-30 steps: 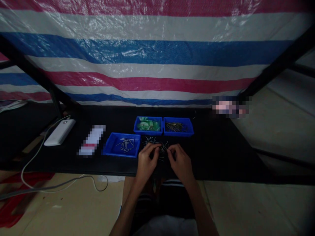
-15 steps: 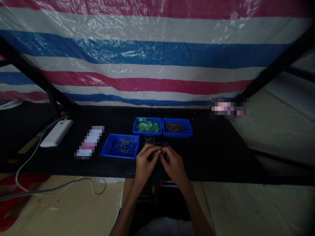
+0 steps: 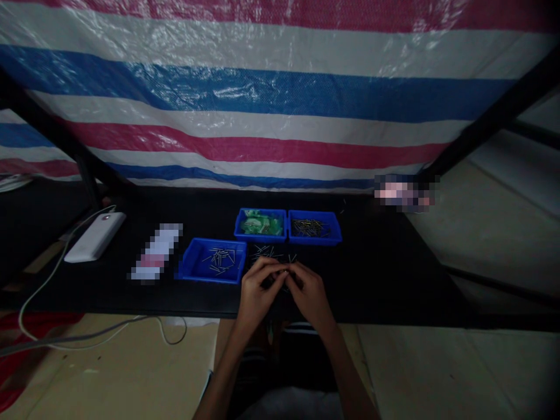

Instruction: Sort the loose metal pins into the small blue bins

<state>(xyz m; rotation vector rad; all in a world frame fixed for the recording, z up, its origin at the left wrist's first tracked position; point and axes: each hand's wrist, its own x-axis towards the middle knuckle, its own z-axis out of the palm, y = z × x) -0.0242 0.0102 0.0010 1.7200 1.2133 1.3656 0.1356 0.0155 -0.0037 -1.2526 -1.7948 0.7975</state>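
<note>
My left hand and my right hand meet at the fingertips above the black table. Both are pinched closed around something tiny, mostly covered by the fingers; its kind cannot be made out. Loose thin metal pins lie on the table just beyond my hands. Left of my left hand sits a blue tray with several similar metal pins in it. Farther back, one blue tray holds green and clear plastic pieces, and another tray holds a heap of dark, brassy pins.
A white power bank with a cable lies on the left, beside a blurred-out flat item. Another blurred item is at the back right. A striped plastic sheet hangs behind the table between black frame bars.
My fingertips have shifted slightly against each other and remain pinched together. The whole view has moved a little; the trays and loose pins stay in place.
</note>
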